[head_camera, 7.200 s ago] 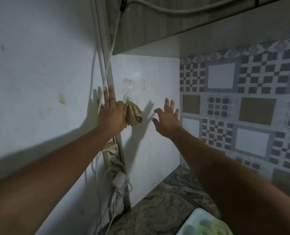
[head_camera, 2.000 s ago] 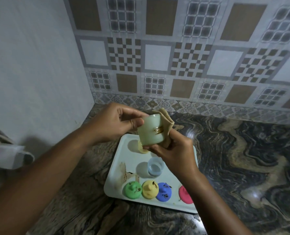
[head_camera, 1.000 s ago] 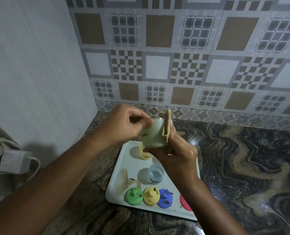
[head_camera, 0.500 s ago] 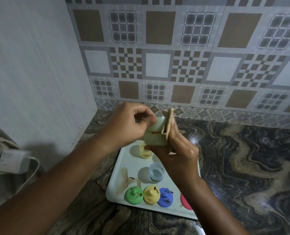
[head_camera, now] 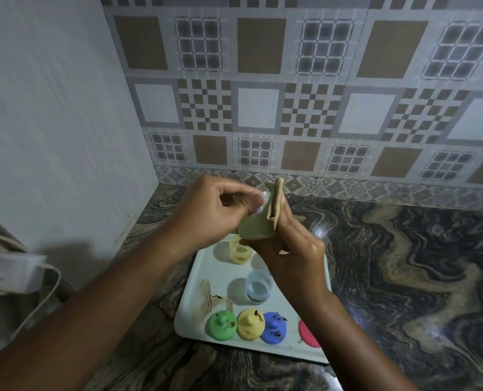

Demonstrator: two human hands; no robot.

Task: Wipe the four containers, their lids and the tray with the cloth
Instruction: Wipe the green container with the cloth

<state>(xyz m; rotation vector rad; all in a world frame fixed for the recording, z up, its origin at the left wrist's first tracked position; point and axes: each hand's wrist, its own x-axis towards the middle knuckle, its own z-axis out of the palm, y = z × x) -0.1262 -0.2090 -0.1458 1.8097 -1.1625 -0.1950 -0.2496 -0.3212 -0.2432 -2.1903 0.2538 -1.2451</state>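
Pale green container [head_camera: 256, 227] held up above the far end of the white tray [head_camera: 206, 275], tilted, clasped between both hands; left hand [head_camera: 209, 213] closed around its rim side, fingertips curled at the mouth; right hand [head_camera: 288, 244] closed under its base, pressing the tan cloth [head_camera: 275, 204] against its right flank, cloth end sticking up past the rim.

Just below the hands, on the tray: one yellow container [head_camera: 240, 251], partly hidden by the green one; nearer, below the right wrist, one clear bluish container [head_camera: 258, 285], upright and open; any fourth container out of sight behind the right forearm.

Along the tray's near edge, below the right forearm, four lids in a row, close together: green lid [head_camera: 222, 325], yellow lid [head_camera: 250, 324], blue lid [head_camera: 274, 328], red lid [head_camera: 308, 333], the last half covered by the forearm; dark smears on the first three. Brown smudge [head_camera: 209, 297] on the tray floor left of the lids.

Beyond the hands, patterned tile wall [head_camera: 305, 108]; to the left of the left hand, plain grey wall [head_camera: 51, 122], close to the tray's left edge; white adapter [head_camera: 17, 272] and cable low beside the left forearm.

Right of the right hand, dark marbled countertop [head_camera: 404, 263], broad and open.
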